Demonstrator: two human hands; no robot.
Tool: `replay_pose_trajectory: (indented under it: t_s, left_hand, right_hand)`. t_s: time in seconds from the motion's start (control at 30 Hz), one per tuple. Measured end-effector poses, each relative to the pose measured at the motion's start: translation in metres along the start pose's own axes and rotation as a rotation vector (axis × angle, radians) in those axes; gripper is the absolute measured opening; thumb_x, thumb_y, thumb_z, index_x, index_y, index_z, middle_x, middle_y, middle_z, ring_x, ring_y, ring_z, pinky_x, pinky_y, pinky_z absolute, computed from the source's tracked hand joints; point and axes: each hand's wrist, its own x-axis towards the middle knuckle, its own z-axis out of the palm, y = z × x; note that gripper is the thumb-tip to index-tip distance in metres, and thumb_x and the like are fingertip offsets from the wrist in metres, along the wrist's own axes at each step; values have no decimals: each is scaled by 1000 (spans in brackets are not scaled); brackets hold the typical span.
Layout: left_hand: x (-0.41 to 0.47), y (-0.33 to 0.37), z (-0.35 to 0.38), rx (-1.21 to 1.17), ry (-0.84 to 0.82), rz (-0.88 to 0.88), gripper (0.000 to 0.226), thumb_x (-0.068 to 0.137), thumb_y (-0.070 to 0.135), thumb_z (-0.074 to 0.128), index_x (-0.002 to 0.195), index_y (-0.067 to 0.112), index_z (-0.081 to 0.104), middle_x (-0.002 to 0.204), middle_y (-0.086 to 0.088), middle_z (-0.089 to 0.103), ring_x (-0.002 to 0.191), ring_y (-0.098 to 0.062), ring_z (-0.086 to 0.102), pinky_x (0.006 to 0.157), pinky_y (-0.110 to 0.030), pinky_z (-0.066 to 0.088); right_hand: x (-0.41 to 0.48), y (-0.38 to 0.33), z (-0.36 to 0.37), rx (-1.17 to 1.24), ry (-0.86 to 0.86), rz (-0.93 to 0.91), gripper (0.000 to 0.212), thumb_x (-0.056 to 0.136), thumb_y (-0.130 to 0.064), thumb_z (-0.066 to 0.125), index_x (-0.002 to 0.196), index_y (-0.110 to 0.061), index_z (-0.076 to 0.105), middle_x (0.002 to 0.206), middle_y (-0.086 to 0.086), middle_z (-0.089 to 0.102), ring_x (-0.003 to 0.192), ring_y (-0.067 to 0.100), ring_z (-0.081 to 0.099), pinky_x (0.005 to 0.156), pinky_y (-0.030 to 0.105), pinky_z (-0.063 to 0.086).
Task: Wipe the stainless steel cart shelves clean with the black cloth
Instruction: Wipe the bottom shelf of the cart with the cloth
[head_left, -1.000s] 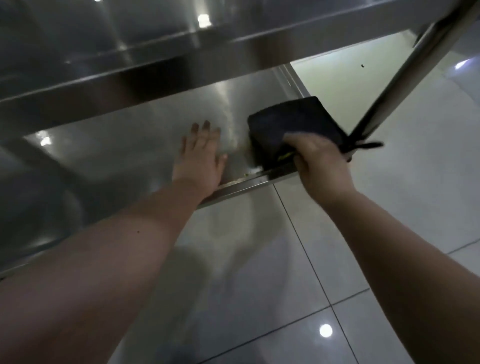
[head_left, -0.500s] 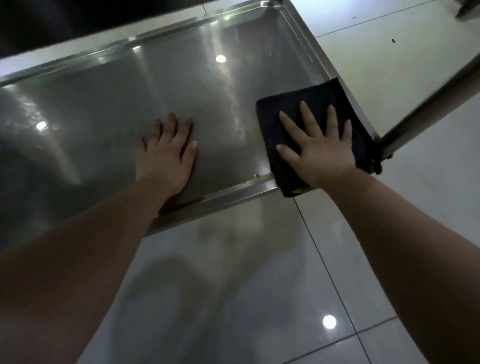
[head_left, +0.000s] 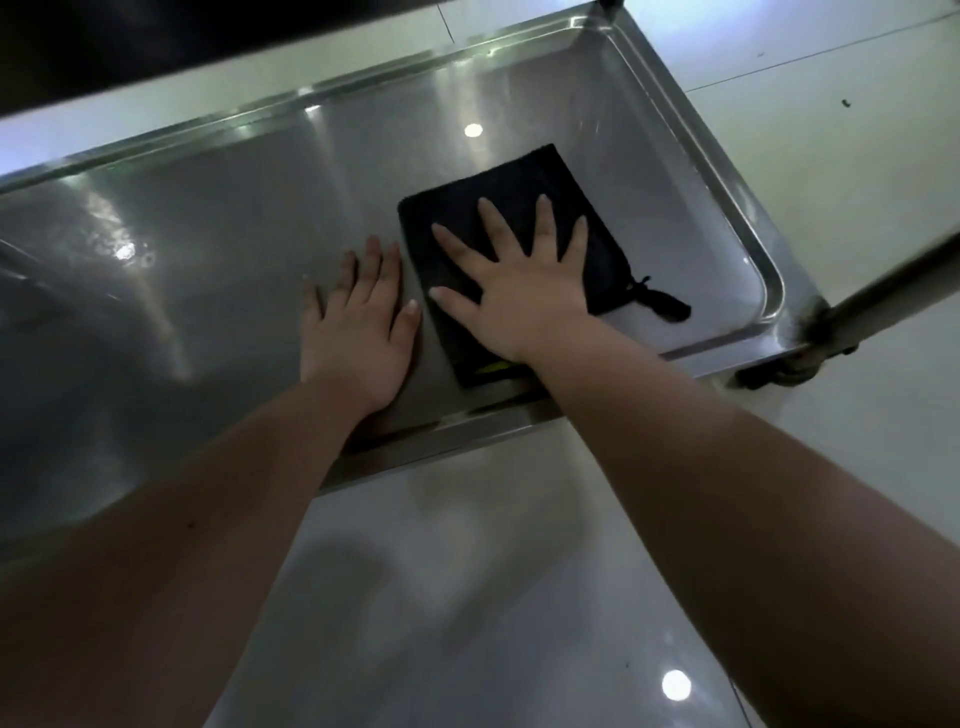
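Head view looks down along both of your bare forearms, which reach forward from the bottom of the frame to the cart shelf (head_left: 208, 249). Your right hand (head_left: 519, 296) lies palm down on the black cloth (head_left: 524, 176). Its fingers are straight and spread wide, with the thumb out to the left. It presses the cloth flat against the steel without curling round it. Your left hand (head_left: 358, 327) rests palm down on the bare steel just beside the cloth's left edge, fingers straight and close together, gripping nothing. Its thumb comes very near the cloth, but you cannot tell from here whether the two touch.

The cloth is folded into a rough rectangle and sits in the right half of the shelf, close to the front edge and apart from the back one. A small fabric loop (head_left: 667, 305) trails from its near right corner onto the steel. A yellow patch (head_left: 493, 369) shows at its near edge, just by your wrist.

The shelf is a shallow tray with a raised rim (head_left: 675, 124) running round it, and it holds the cloth and your two hands. Ceiling lights show as bright spots on the steel. At the near right corner a round post (head_left: 893, 286) slants off to the right, with a dark caster (head_left: 763, 378) under the corner. Pale glossy floor tiles (head_left: 467, 597) lie below and around the cart.
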Motion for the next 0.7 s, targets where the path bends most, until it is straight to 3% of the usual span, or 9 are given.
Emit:
replay_pose_trajectory:
  t_s: [0.13, 0.27, 0.43, 0.6, 0.7]
  left_hand:
    - [1, 2, -2, 12, 2, 1, 63, 99, 48, 17, 156, 24, 4, 164, 1, 3, 150, -25, 4, 118, -52, 4]
    - [1, 2, -2, 24, 7, 4, 63, 99, 48, 18, 156, 25, 4, 164, 3, 4, 150, -25, 4, 118, -53, 2]
    - [2, 5, -2, 30, -12, -1, 61, 99, 46, 18, 156, 27, 3, 164, 4, 2, 150, -24, 1, 118, -54, 1]
    - [1, 2, -3, 40, -3, 5, 63, 98, 47, 14, 156, 24, 3, 164, 4, 1, 150, -23, 1, 118, -54, 3]
    - [0, 2, -4, 39, -3, 8, 66, 96, 48, 12, 156, 22, 2, 164, 2, 2, 150, -22, 1, 118, -53, 4]
  right_hand:
    - [8, 46, -9, 34, 29, 42, 63, 89, -76, 20, 148, -57, 4, 163, -14, -3, 148, 38, -10, 114, 63, -6]
    - [5, 110, -15, 28, 11, 215, 64, 89, -76, 18, 147, -57, 0, 163, -12, -6, 147, 39, -10, 115, 61, -6]
    - [18, 79, -15, 56, 11, 325, 66, 89, -75, 17, 149, -53, -1, 164, -9, -9, 145, 43, -15, 112, 66, -8]
    - [29, -8, -6, -5, 27, 28, 66, 90, -73, 16, 150, -52, -1, 164, -8, -8, 145, 44, -16, 110, 68, -8]
    - [36, -11, -7, -28, -23, -56, 66, 88, -77, 14, 148, -56, -4, 163, -12, -9, 146, 40, -16, 111, 67, -9]
